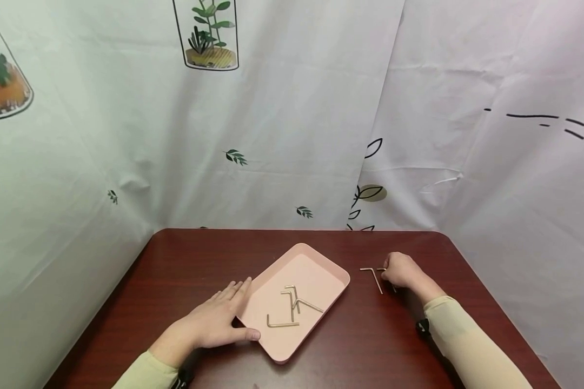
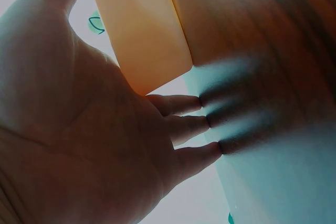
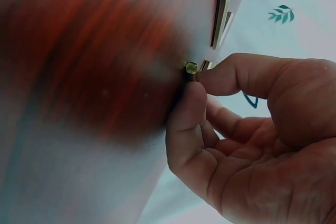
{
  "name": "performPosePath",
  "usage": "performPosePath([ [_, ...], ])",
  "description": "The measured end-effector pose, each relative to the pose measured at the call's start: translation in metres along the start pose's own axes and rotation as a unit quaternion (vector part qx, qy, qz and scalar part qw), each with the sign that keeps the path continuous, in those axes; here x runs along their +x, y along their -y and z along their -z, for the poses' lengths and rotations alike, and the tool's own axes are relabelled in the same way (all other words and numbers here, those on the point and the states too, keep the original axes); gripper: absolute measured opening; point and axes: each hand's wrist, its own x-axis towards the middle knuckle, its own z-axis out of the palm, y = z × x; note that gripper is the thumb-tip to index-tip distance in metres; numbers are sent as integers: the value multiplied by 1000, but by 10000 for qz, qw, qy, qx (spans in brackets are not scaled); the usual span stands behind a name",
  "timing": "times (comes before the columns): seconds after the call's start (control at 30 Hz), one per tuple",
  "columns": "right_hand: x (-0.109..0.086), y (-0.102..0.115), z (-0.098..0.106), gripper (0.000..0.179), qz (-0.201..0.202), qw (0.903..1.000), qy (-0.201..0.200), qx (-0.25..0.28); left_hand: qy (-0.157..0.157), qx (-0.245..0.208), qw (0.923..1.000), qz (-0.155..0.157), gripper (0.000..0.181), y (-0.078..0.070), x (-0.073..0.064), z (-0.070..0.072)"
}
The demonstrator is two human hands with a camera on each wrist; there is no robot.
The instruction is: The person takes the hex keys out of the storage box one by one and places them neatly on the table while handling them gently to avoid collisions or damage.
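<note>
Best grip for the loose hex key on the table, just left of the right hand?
Probably pinch the hex key midway along its long arm, from above: it lies flat on the table, that arm is straight and slim, and the right hand crowds its right side.

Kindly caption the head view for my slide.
Left hand touches a pink tray of four hex keys; right hand pinches another key.

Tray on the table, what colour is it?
Pale pink; the tray shows best in the head view.
</note>
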Motion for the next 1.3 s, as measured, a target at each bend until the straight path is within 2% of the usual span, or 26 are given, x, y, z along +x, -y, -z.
performPosePath([
  [0.17, 19, -27, -10, 6, 204, 9997, 107, 41, 21, -4, 10000, 1, 128, -1, 0, -1],
  [0.27, 33, -45, -19, 4, 216, 9996, 173, 71, 31, -8, 10000, 1, 128, -1, -1, -1],
  [0.37, 35, -48, -20, 7, 103, 9996, 194, 150, 26, -8, 10000, 2, 128, 0, 0, -1],
  [0.57, 16, -28, -5, 7, 96, 9983, 278, 508, -22, 33, 10000, -8, 129, 1, 0, 0],
  [0.77, -1, -5, 5, 11, -110, 9983, 220, 520, -14, 37, 10000, -9, 129, 1, 0, 0],
  [1.3, -3, 0, 5, 12, -86, 9988, 136, 462, -22, 3, 10000, -2, 129, 2, 1, -1],
])
